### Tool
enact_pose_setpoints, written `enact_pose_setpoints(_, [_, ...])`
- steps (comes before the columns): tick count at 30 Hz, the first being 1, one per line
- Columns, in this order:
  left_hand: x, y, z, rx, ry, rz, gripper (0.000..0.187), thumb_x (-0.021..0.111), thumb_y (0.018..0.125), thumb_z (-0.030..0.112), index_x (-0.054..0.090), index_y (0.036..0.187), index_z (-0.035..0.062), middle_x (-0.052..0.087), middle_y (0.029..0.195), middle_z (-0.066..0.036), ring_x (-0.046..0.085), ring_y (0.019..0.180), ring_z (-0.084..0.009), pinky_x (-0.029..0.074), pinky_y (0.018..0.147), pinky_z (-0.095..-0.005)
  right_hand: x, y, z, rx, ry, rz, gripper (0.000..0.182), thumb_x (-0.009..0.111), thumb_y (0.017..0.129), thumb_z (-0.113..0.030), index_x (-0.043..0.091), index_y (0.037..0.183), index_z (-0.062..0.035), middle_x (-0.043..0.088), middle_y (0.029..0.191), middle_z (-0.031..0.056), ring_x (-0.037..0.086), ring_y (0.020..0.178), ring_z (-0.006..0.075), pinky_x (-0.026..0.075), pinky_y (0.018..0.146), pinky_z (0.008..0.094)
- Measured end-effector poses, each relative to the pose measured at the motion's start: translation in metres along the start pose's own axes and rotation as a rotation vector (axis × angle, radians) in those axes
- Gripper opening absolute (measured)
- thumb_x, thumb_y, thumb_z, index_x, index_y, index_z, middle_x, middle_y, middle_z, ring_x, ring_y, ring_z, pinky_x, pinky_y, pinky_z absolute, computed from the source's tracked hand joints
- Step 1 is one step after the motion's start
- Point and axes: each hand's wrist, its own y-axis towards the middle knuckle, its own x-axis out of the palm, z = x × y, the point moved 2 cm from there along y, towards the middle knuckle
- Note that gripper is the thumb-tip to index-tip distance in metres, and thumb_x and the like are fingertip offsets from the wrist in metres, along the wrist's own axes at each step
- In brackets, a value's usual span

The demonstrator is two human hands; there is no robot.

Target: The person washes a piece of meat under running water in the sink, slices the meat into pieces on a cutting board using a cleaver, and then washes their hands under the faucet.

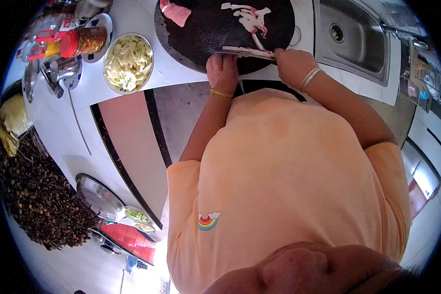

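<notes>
My right hand (295,67) is closed around the handle of a kitchen knife (250,54), whose blade points left over the near edge of a round dark cutting board (196,41). A pale strip of meat (245,49) lies along the far side of the blade. Beside the blade's tip, my left hand (222,71) is curled with its fingers together on the board; what is under its fingertips is hidden. Several whitish, fatty meat pieces (252,22) lie farther back on the board. A pink chunk of meat (176,13) sits at the board's far left.
A bowl of chopped pale vegetable pieces (128,63) stands left of the board. Beyond it are a red-lidded spice jar (85,40) and other containers. A steel sink (355,39) is at the right. Lower left, a metal basin (100,196) stands on the counter.
</notes>
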Motion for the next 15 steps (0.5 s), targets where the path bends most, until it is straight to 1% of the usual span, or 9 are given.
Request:
enact_pose_setpoints(2, [0.003, 0.001, -0.003, 0.004, -0.025, 0.022, 0.020, 0.070, 0.077, 0.012, 0.061, 0.094, 0.0053, 0.056, 0.097, -0.013, 0.055, 0.084, -0.0326, 0.046, 0.073, -0.0424, -0.003, 0.001, -0.002, 0.050, -0.025, -0.064, 0.022, 0.054, 0.082, -0.011, 0.065, 0.100, -0.0019, 0.069, 0.092, 0.0201, 0.068, 0.085, 0.0347, 0.055, 0.073, 0.0444])
enact_pose_setpoints(4, [0.001, -0.004, -0.003, 0.024, -0.057, 0.034, 0.020, 0.070, 0.077, 0.011, 0.061, 0.094, 0.0050, 0.056, 0.097, -0.013, 0.055, 0.084, -0.0327, 0.046, 0.074, -0.0423, 0.011, 0.028, -0.014, 0.017, -0.010, -0.045, 0.022, 0.054, 0.082, -0.011, 0.065, 0.098, -0.0020, 0.069, 0.092, 0.0201, 0.068, 0.085, 0.0347, 0.055, 0.073, 0.0445])
enact_pose_setpoints(5, [0.001, -0.003, -0.005, 0.016, -0.029, -0.038, 0.020, 0.069, 0.078, 0.011, 0.062, 0.095, 0.0051, 0.056, 0.097, -0.012, 0.055, 0.085, -0.0325, 0.046, 0.075, -0.0419, 0.013, 0.040, -0.021, -0.016, 0.000, -0.007, 0.022, 0.053, 0.082, -0.011, 0.066, 0.097, -0.0022, 0.069, 0.093, 0.0201, 0.068, 0.085, 0.0347, 0.055, 0.073, 0.0447])
enact_pose_setpoints(6, [0.001, -0.001, -0.008, 0.014, 0.001, -0.106, 0.020, 0.068, 0.078, 0.011, 0.062, 0.096, 0.0051, 0.057, 0.098, -0.012, 0.055, 0.086, -0.0323, 0.046, 0.076, -0.0415, 0.007, 0.039, -0.027, 0.013, 0.031, -0.009, 0.020, 0.053, 0.083, -0.012, 0.067, 0.094, -0.0025, 0.069, 0.094, 0.0201, 0.068, 0.087, 0.0350, 0.055, 0.073, 0.0454])
enact_pose_setpoints(7, [0.003, 0.001, -0.008, 0.024, -0.003, -0.103, 0.020, 0.068, 0.078, 0.011, 0.062, 0.096, 0.0051, 0.057, 0.098, -0.012, 0.055, 0.086, -0.0323, 0.046, 0.076, -0.0415, 0.006, 0.038, -0.023, 0.020, 0.032, -0.001, 0.020, 0.053, 0.083, -0.012, 0.067, 0.094, -0.0025, 0.069, 0.094, 0.0201, 0.068, 0.087, 0.0350, 0.055, 0.073, 0.0454])
enact_pose_setpoints(9, [-0.001, 0.003, -0.008, 0.014, 0.016, 0.018, 0.018, 0.066, 0.079, 0.009, 0.063, 0.097, 0.0064, 0.057, 0.098, -0.011, 0.056, 0.087, -0.0308, 0.046, 0.077, -0.0406, 0.006, 0.037, -0.016, 0.012, 0.026, -0.027, 0.020, 0.055, 0.082, -0.011, 0.067, 0.094, -0.0024, 0.069, 0.094, 0.0202, 0.068, 0.088, 0.0350, 0.055, 0.075, 0.0455])
enact_pose_setpoints(10, [0.000, 0.005, -0.010, 0.023, 0.023, 0.029, 0.018, 0.066, 0.079, 0.009, 0.063, 0.097, 0.0064, 0.057, 0.098, -0.011, 0.056, 0.087, -0.0308, 0.046, 0.077, -0.0406, 0.005, 0.032, -0.007, 0.026, 0.019, -0.007, 0.018, 0.058, 0.080, -0.010, 0.068, 0.092, -0.0020, 0.068, 0.093, 0.0210, 0.068, 0.088, 0.0355, 0.055, 0.076, 0.0455])
enact_pose_setpoints(12, [-0.002, 0.003, -0.009, 0.037, -0.020, 0.029, 0.018, 0.068, 0.079, 0.008, 0.062, 0.096, 0.0074, 0.059, 0.099, -0.012, 0.056, 0.087, -0.0321, 0.046, 0.077, -0.0435, 0.002, 0.028, 0.017, 0.015, 0.000, -0.019, 0.017, 0.059, 0.079, -0.010, 0.068, 0.091, -0.0017, 0.068, 0.092, 0.0215, 0.068, 0.088, 0.0357, 0.055, 0.076, 0.0454])
enact_pose_setpoints(15, [-0.004, 0.000, -0.009, 0.042, -0.017, 0.008, 0.019, 0.066, 0.080, 0.006, 0.063, 0.098, 0.0082, 0.059, 0.098, -0.012, 0.057, 0.085, -0.0315, 0.046, 0.076, -0.0426, -0.001, 0.026, 0.028, 0.054, 0.000, 0.007, 0.016, 0.059, 0.078, -0.011, 0.068, 0.087, -0.0013, 0.068, 0.090, 0.0219, 0.068, 0.087, 0.0362, 0.055, 0.076, 0.0449])
